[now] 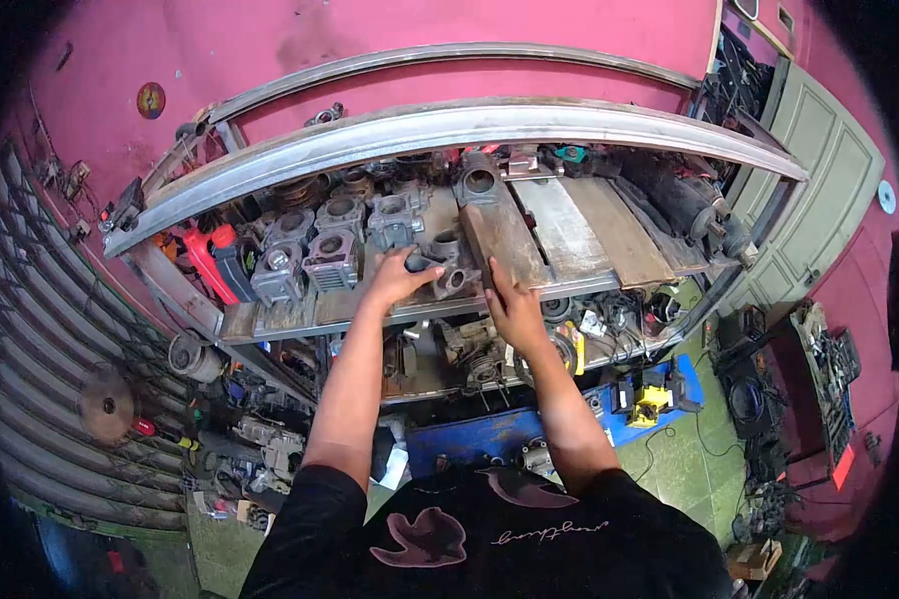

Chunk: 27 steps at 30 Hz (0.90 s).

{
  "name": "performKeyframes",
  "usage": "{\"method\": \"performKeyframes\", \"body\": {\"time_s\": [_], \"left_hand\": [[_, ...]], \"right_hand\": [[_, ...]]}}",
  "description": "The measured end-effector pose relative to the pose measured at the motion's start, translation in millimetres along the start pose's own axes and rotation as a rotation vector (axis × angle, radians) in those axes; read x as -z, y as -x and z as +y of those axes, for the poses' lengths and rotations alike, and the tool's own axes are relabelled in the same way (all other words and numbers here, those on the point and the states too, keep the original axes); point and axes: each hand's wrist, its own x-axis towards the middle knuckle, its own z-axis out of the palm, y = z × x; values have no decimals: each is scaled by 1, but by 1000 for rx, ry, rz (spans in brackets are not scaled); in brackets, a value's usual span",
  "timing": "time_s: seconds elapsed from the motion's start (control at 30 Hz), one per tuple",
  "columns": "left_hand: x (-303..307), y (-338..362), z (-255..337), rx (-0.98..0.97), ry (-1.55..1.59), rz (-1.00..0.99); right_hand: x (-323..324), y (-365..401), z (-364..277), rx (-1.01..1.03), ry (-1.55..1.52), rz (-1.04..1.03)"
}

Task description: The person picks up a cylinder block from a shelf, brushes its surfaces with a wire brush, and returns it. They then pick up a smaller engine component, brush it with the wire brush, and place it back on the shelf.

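On the upper shelf, my left hand (398, 284) is closed around the near left side of a dark cast metal engine part (449, 250) with a round opening on top. Its thumb lies across the part's front, and some fingers are hidden behind the metal. My right hand (516, 313) is just to the right, with its fingers stretched out against the end of a wooden board (504, 240). No object shows in its palm. Left of my left hand stand several finned engine cylinder blocks (332, 255). Another cast metal piece (477, 182) with a round bore sits behind the board.
A metal rail (449, 128) crosses above the shelf. Red and black bottles (220, 262) stand at its left end; a dark cylindrical part (684, 210) lies right. Engine parts (474, 349) fill the lower shelf. Below are a blue bench (484, 434) and a yellow object (652, 404).
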Motion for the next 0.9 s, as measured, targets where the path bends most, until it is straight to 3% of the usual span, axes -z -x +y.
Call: {"method": "performKeyframes", "body": {"time_s": [0.07, 0.13, 0.2, 0.27, 0.33, 0.37, 0.4, 0.47, 0.6, 0.67, 0.73, 0.9], "left_hand": [[14, 0, 0, -115, -288, 35], [16, -3, -10, -115, -228, 56], [17, -2, -14, 9, 127, -1], [10, 7, -6, -6, 179, 68], [8, 17, 3, -41, 13, 67], [-12, 15, -16, -276, -119, 209], [-17, 24, -14, -271, -117, 211], [-30, 43, -2, -374, -344, 426], [-28, 73, 25, -325, -385, 305], [-34, 67, 18, -355, -380, 344], [-37, 59, 15, -265, -518, 278], [-41, 50, 12, -369, -436, 322]], "right_hand": [[-20, -3, 6, -103, 12, 19], [-21, -6, 2, -105, -2, -10], [-26, -3, -2, -98, 0, -68], [-27, -4, -3, -114, 19, -65], [-29, -5, -2, -126, 39, -63], [-29, -6, -1, -152, 51, -70], [-29, -5, 1, -178, 64, -76], [-31, -4, 4, -178, 76, -90], [-30, 4, 4, -168, 2, -86], [-30, 8, 4, -170, 22, -84], [-30, 7, 4, -168, 42, -73], [-23, 7, 0, -164, 2, -65]]}}
